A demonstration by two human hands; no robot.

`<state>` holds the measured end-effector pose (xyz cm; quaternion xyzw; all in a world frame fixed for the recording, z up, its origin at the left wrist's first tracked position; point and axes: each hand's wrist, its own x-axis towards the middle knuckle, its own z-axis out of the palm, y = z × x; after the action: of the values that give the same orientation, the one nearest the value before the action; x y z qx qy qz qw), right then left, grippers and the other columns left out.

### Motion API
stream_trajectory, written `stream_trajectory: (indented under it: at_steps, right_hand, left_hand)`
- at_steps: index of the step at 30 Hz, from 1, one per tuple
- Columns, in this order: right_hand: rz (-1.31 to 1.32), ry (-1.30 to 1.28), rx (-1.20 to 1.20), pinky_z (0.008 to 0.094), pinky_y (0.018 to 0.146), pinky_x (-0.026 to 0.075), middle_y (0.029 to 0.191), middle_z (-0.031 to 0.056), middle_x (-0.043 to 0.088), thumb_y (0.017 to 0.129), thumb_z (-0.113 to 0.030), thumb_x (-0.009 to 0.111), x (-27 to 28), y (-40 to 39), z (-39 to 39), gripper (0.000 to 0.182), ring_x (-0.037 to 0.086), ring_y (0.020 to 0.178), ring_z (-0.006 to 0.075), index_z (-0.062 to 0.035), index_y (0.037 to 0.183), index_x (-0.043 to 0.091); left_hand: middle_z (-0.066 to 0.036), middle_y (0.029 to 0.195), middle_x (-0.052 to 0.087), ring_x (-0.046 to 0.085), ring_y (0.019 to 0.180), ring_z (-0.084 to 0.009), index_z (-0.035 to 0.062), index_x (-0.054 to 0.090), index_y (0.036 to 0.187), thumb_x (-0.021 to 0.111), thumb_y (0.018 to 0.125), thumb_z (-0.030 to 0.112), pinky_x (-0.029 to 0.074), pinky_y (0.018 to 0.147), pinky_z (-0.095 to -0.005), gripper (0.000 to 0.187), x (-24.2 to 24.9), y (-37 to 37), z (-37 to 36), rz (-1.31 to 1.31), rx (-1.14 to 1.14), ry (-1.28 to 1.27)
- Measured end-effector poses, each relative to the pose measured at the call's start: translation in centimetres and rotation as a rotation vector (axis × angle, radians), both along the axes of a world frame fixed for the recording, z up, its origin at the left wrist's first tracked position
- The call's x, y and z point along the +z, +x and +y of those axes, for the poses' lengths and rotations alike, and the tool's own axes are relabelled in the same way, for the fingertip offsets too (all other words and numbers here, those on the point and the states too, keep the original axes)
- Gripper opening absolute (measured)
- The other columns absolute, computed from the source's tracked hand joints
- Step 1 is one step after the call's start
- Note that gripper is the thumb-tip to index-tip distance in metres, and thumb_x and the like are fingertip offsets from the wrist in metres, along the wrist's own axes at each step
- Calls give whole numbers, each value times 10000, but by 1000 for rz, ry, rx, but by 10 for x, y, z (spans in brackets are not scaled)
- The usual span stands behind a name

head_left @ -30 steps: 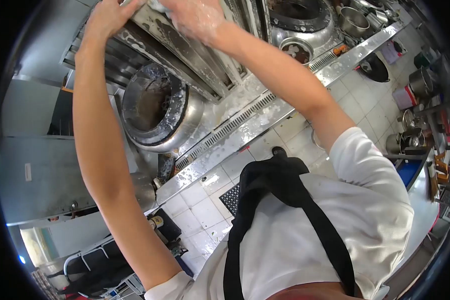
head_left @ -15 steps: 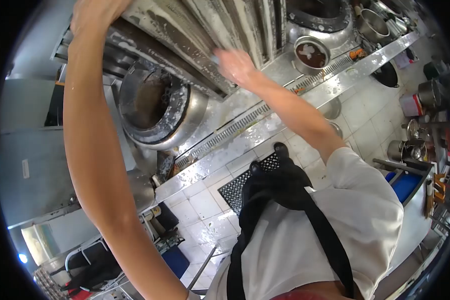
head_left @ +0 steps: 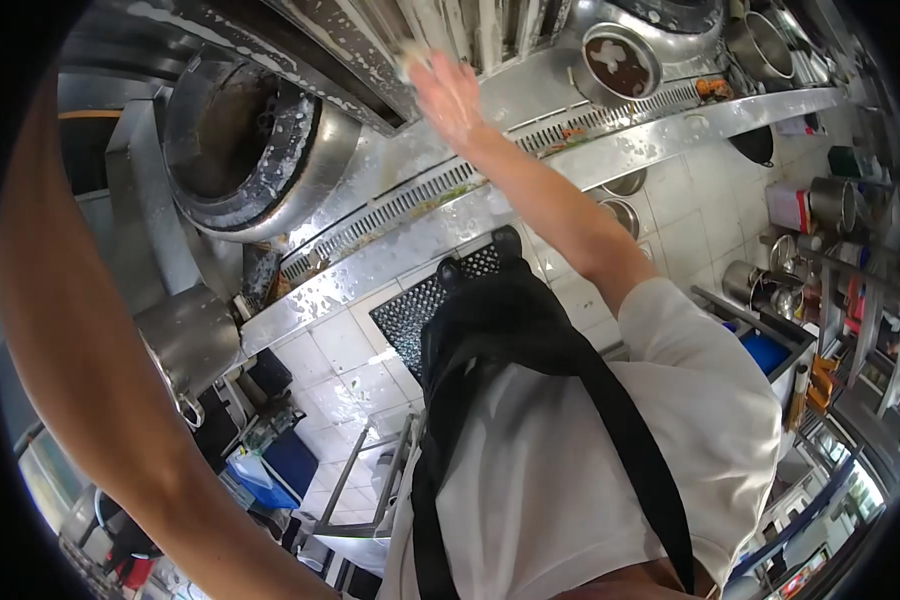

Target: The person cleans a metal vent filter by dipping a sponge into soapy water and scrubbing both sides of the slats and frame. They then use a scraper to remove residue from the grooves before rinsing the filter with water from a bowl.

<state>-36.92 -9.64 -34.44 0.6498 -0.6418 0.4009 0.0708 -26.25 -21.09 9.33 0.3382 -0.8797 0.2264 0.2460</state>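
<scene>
My right hand is at the lower part of a ribbed metal panel, its fingers curled round a small pale sponge-like pad. Blur hides the pad's exact kind. White suds streak the panel's ridges, and it stands over the steel cooking range. My left arm reaches up along the left edge, but the hand itself lies outside the picture. Below and left of the panel is a round wok burner with a foam-spotted rim.
A pot of dark liquid with foam stands on the range near a second burner. A slotted drain channel runs along the steel front edge. A black perforated mat lies on the wet tiles underfoot. Another steel pot sits left.
The view has shifted, so the range appears higher and further left. My left hand has gone out of the picture. My right hand, still at the panel, now appears higher, its fingers pointing up.
</scene>
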Motion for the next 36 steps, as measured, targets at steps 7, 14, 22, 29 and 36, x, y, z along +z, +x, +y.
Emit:
stream_trajectory:
  at_steps: [7,14,22,29,36]
  right_hand:
    - [-279,876,-143,515,1018,434,1379,218,503,885,-129,553,-56,6,-11,334,608,1142,358,-92,1199,660]
    - [100,-391,200,478,688,525,740,162,624,899,-196,559,267,-16,-45,235,603,714,400,24,944,629]
    - [-53,205,-162,521,963,450,1309,192,587,844,-105,566,4,27,-2,639,537,1245,347,-111,1475,461]
    - [-386,526,7,502,949,498,1184,254,598,859,-54,559,25,19,40,453,599,1099,445,-75,1311,556]
    - [-137,-426,-156,464,750,499,1045,141,590,866,-41,568,316,-1,-20,415,653,868,328,-177,1256,607]
  left_hand:
    - [-190,1304,629,596,1193,-369,120,616,1328,410,1017,457,434,1031,-430,503,7,-2,16,25,-6,47]
    - [-167,1300,644,595,1210,-364,154,615,1355,368,1023,493,440,1030,-431,535,4,-1,46,28,33,116]
    - [-176,1203,689,629,1135,-393,195,652,1297,429,957,639,471,971,-457,602,7,-2,20,-14,216,73]
    - [-142,1332,642,571,1257,-361,230,585,1396,361,996,580,406,1073,-400,577,16,9,3,72,101,271]
    - [-224,1262,655,587,1232,-374,66,684,1232,456,974,506,429,1039,-386,559,31,22,-51,65,-90,621]
